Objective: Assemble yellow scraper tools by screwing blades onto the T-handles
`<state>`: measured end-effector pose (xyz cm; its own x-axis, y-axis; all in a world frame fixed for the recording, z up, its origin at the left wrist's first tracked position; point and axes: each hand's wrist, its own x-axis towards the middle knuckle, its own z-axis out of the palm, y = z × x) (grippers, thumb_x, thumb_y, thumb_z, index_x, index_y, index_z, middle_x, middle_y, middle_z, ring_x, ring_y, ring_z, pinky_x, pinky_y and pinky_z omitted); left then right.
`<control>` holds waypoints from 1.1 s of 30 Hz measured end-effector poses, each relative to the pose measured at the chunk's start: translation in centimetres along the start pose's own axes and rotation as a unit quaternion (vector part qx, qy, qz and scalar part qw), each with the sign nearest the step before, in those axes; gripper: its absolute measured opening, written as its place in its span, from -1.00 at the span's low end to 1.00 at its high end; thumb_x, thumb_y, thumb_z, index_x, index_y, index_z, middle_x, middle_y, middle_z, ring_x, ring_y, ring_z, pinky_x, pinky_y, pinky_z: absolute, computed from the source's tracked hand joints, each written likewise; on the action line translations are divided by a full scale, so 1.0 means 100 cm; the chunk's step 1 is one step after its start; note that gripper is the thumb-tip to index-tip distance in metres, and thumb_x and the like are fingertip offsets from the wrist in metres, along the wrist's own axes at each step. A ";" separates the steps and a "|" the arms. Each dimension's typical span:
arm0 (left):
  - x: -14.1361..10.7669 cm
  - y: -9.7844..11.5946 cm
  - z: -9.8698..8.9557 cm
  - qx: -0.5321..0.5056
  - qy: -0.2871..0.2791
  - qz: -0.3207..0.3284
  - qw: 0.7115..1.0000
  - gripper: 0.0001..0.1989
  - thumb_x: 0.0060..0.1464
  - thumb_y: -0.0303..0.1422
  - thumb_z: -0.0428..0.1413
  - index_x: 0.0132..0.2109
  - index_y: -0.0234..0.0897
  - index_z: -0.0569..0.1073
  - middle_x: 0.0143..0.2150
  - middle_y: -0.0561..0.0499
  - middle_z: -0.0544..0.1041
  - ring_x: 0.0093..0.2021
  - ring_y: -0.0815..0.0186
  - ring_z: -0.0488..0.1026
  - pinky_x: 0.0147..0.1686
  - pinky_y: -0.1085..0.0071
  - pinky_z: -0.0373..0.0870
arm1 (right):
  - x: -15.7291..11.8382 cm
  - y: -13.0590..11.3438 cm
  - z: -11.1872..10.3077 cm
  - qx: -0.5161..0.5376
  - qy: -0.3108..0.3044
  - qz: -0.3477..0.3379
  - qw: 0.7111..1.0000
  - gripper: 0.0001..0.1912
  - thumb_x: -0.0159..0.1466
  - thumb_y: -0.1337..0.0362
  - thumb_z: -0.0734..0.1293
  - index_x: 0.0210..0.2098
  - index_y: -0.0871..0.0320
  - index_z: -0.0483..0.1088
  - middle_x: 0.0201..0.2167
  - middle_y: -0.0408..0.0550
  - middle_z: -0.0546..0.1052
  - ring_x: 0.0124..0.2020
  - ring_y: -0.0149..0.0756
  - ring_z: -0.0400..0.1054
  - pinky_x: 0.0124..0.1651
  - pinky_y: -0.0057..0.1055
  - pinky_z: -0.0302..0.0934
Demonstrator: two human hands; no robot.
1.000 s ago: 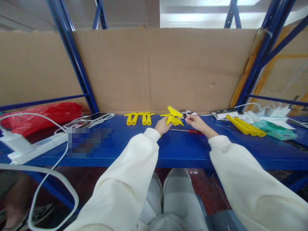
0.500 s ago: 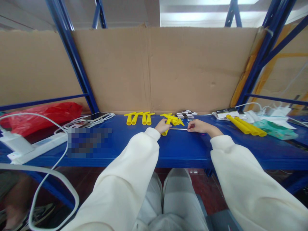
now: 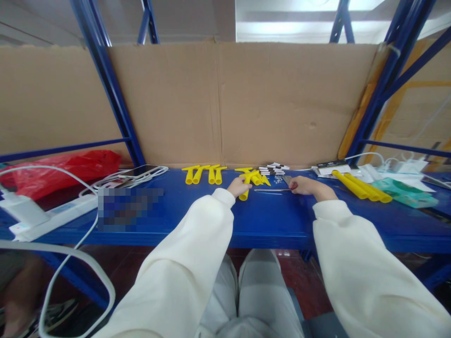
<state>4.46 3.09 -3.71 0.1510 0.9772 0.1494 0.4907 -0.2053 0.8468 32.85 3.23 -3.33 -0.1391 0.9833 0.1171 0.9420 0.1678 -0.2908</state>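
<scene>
My left hand (image 3: 238, 187) is closed on a yellow T-shaped piece (image 3: 244, 194) at the middle of the blue shelf (image 3: 271, 216). To its right, my right hand (image 3: 298, 185) pinches the end of a thin metal rod (image 3: 271, 190), whose other end points toward the yellow piece with a small gap between. Just behind my hands lie more yellow pieces (image 3: 260, 178), a pile of black-and-white strips (image 3: 274, 169) and tiny light bits (image 3: 278, 180). Several yellow T-shaped pieces (image 3: 204, 173) stand in a row to the left.
On the left are a red bag (image 3: 66, 169), a white power strip (image 3: 56, 216) and white cables (image 3: 148, 174). Yellow tubes (image 3: 362, 187) and a green plastic packet (image 3: 403, 191) lie at the right. Cardboard (image 3: 218, 103) rises behind the shelf.
My right hand has moved right with the rod, away from the yellow piece. My left hand stays nearly in place, still holding that piece.
</scene>
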 end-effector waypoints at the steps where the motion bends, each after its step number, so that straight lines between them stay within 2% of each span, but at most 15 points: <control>1: 0.000 0.000 0.000 -0.002 0.001 -0.001 1.000 -0.74 -0.03 -0.50 0.20 -0.13 -0.38 0.59 -0.21 -0.07 0.62 -0.08 0.18 0.53 -0.03 0.36 0.43 | 0.001 0.001 0.001 0.004 0.004 -0.006 1.000 -0.85 -0.02 0.23 0.50 -0.43 0.09 0.55 -0.43 -0.03 0.60 -0.37 -0.16 0.49 -0.24 -0.32 0.36; 5: -0.001 0.002 0.000 -0.012 -0.005 -0.023 1.000 -0.70 0.00 -0.50 0.19 -0.06 -0.41 0.57 -0.18 -0.09 0.62 -0.14 0.23 0.55 -0.10 0.40 0.45 | 0.001 -0.010 0.000 0.000 0.029 -0.041 0.999 -0.79 0.02 0.20 0.46 -0.32 0.07 0.56 -0.34 -0.03 0.62 -0.29 -0.15 0.50 -0.17 -0.32 0.36; 8: -0.002 0.002 -0.002 0.001 0.009 -0.039 0.999 -0.60 0.00 -0.49 0.19 0.04 -0.42 0.51 -0.06 -0.15 0.61 -0.10 0.22 0.56 -0.11 0.42 0.44 | 0.002 -0.027 -0.003 -0.052 0.049 -0.023 0.997 -0.78 0.11 0.24 0.37 -0.24 0.07 0.57 -0.22 0.05 0.63 -0.19 -0.09 0.50 -0.11 -0.26 0.34; 11: -0.004 0.000 -0.005 0.062 0.038 -0.038 0.997 -0.58 0.01 -0.48 0.17 0.07 -0.43 0.49 0.04 -0.22 0.58 0.01 0.17 0.54 -0.04 0.41 0.41 | 0.008 -0.038 -0.006 -0.094 0.048 0.000 0.994 -0.76 0.16 0.27 0.31 -0.20 0.08 0.56 -0.19 0.09 0.63 -0.14 -0.05 0.49 -0.09 -0.24 0.32; 17: -0.014 0.000 -0.012 0.189 0.075 -0.029 0.979 -0.66 0.01 -0.44 0.14 -0.03 -0.36 0.54 -0.07 -0.27 0.62 0.07 0.05 0.53 -0.03 0.34 0.41 | 0.034 -0.032 -0.002 -0.111 0.106 0.069 0.986 -0.64 0.17 0.31 0.27 -0.05 0.13 0.50 -0.10 0.20 0.59 -0.03 0.02 0.46 -0.06 -0.20 0.30; 22: -0.022 0.006 -0.018 0.272 0.059 -0.025 0.960 -0.64 0.02 -0.44 0.11 0.00 -0.40 0.53 -0.01 -0.35 0.59 0.07 0.02 0.53 -0.03 0.32 0.42 | 0.058 -0.026 0.001 -0.098 0.180 0.106 0.973 -0.52 0.17 0.33 0.25 0.09 0.18 0.44 0.06 0.30 0.48 0.06 0.11 0.40 0.01 -0.05 0.30; 24: -0.024 0.007 -0.020 0.286 0.055 -0.025 0.956 -0.63 0.02 -0.42 0.11 0.01 -0.43 0.52 0.03 -0.39 0.56 0.07 0.01 0.53 -0.01 0.32 0.41 | 0.067 -0.024 0.003 -0.098 0.179 0.093 0.974 -0.52 0.16 0.35 0.26 0.08 0.19 0.46 0.09 0.30 0.45 0.09 0.11 0.37 0.05 -0.03 0.29; 27: -0.025 0.007 -0.020 0.278 0.078 -0.008 0.957 -0.58 0.02 -0.41 0.13 0.05 -0.47 0.50 0.12 -0.44 0.49 0.14 -0.06 0.46 0.08 0.24 0.35 | 0.080 -0.020 0.006 -0.106 0.163 0.046 0.980 -0.53 0.13 0.37 0.28 0.03 0.13 0.51 0.13 0.20 0.45 0.13 0.03 0.35 0.12 -0.09 0.27; 30: -0.025 0.007 -0.019 0.265 0.108 0.019 0.958 -0.57 0.06 -0.40 0.11 0.09 -0.43 0.47 0.13 -0.39 0.47 0.21 -0.06 0.38 0.15 0.20 0.28 | 0.087 -0.021 0.008 -0.113 0.143 0.028 0.983 -0.53 0.12 0.36 0.29 0.02 0.05 0.52 0.22 0.08 0.40 0.19 0.02 0.30 0.18 -0.06 0.23; 33: -0.025 0.007 -0.018 0.268 0.109 0.021 0.957 -0.59 0.09 -0.39 0.09 0.09 -0.40 0.47 0.13 -0.33 0.48 0.22 -0.01 0.37 0.16 0.24 0.26 | 0.086 -0.029 0.010 -0.114 0.113 0.035 0.986 -0.54 0.15 0.35 0.28 0.04 0.02 0.51 0.26 0.05 0.37 0.22 0.05 0.28 0.21 0.02 0.20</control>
<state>2.83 0.58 -2.56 0.0274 0.9436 0.3301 0.8664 -0.1871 0.4630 28.61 11.25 -2.48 -0.0242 0.9468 0.3209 0.9947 0.0548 -0.0867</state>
